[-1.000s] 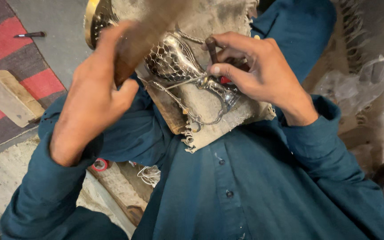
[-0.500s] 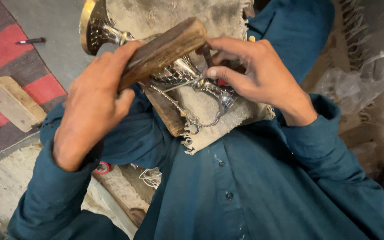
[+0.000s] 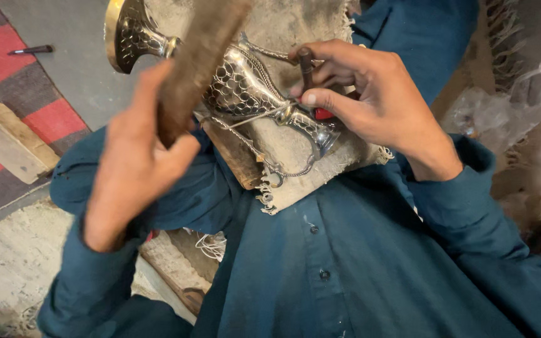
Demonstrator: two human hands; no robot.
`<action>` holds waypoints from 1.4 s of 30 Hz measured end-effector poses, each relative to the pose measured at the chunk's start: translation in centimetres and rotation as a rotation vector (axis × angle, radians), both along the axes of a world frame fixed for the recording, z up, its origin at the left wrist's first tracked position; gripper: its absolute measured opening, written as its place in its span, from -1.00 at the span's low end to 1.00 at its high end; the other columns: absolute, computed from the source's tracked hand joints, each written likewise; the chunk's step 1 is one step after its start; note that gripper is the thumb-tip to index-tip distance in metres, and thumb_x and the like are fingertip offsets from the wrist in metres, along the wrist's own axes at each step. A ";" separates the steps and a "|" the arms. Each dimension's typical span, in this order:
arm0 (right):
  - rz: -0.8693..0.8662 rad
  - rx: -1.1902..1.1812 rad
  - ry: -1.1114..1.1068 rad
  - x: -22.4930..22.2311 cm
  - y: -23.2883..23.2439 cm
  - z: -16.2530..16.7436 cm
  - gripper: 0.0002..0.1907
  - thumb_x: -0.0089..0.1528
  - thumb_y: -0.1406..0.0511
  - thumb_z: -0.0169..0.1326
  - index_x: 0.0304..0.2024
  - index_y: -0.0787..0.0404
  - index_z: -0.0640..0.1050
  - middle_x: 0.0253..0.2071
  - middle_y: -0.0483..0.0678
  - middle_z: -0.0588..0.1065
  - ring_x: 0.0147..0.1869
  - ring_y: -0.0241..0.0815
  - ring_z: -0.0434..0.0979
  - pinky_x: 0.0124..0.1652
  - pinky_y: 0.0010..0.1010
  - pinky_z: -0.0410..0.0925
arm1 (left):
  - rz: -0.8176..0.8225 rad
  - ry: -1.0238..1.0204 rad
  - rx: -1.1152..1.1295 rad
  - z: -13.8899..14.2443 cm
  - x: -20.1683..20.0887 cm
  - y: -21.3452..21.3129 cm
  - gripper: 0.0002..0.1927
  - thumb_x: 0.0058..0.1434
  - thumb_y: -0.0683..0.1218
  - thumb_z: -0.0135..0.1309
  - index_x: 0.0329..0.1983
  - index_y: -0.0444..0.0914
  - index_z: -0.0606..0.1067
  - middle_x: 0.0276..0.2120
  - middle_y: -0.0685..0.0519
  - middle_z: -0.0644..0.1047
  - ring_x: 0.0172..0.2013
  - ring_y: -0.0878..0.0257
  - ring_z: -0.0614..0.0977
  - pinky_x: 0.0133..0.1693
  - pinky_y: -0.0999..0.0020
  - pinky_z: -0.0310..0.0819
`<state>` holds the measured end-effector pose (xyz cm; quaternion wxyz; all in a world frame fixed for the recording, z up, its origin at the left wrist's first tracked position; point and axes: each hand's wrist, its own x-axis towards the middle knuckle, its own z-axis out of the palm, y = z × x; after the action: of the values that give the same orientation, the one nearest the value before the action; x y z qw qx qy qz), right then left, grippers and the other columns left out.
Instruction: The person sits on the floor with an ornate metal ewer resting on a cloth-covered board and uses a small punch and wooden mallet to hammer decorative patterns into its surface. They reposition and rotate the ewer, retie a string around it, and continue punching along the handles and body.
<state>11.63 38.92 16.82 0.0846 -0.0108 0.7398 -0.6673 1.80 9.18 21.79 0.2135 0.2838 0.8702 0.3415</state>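
A silver metal jug (image 3: 245, 87) with a scale pattern and a gold-rimmed base lies on its side on a frayed cloth (image 3: 295, 169) over my lap. My left hand (image 3: 136, 163) grips a wooden block (image 3: 198, 56), raised above the jug's body. My right hand (image 3: 370, 103) pinches a thin dark punch tool (image 3: 306, 66) upright, its tip at the jug's neck. A red part shows under my right fingers. A thin curved handle runs along the jug's lower side.
A pale wooden block (image 3: 10, 141) lies on a red and grey striped mat at the left. A dark pen-like tool (image 3: 29, 49) rests on the grey floor beyond. Crumpled clear plastic (image 3: 508, 103) sits at the right. A wooden board lies under the cloth.
My left hand swung the wooden block down onto the jug half a second ago and has lifted it upright again. My right hand stays at the jug's neck.
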 end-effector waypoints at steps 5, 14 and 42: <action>-0.006 0.053 0.010 -0.3 0.0 -0.4 -0.52 0.41 0.47 0.18 0.36 0.34 0.40 -0.02 0.02 0.63 0.07 -0.25 0.66 0.07 -0.43 0.55 | 0.001 -0.066 0.034 -1.3 1.0 0.0 -0.28 0.20 -0.28 0.09 0.44 -0.20 0.21 -0.09 -0.26 0.59 -0.07 -0.23 0.67 -0.10 0.14 0.54; -0.004 0.162 0.098 -0.3 0.1 -0.9 -0.55 0.40 0.43 0.25 0.32 0.31 0.47 0.00 0.04 0.63 0.08 -0.23 0.69 0.10 -0.41 0.57 | -0.050 0.090 -0.092 -0.1 -0.5 -0.3 -0.31 0.18 -0.28 0.13 0.39 -0.22 0.24 0.02 -0.32 0.55 0.05 -0.35 0.56 -0.01 -0.05 0.47; -0.014 0.169 0.054 -0.8 -0.2 0.1 -0.55 0.34 0.43 0.26 0.27 0.32 0.50 -0.07 0.04 0.64 0.01 -0.25 0.68 -0.07 -0.41 0.58 | -0.052 0.146 -0.032 1.4 -2.1 0.4 -0.33 0.21 -0.28 0.11 0.41 -0.20 0.29 0.15 -0.25 0.52 0.16 -0.29 0.53 0.10 -0.04 0.48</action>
<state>10.80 38.68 16.91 0.0605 -0.0165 0.7955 -0.6027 -0.30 9.53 23.21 0.1626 0.3270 0.8812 0.3003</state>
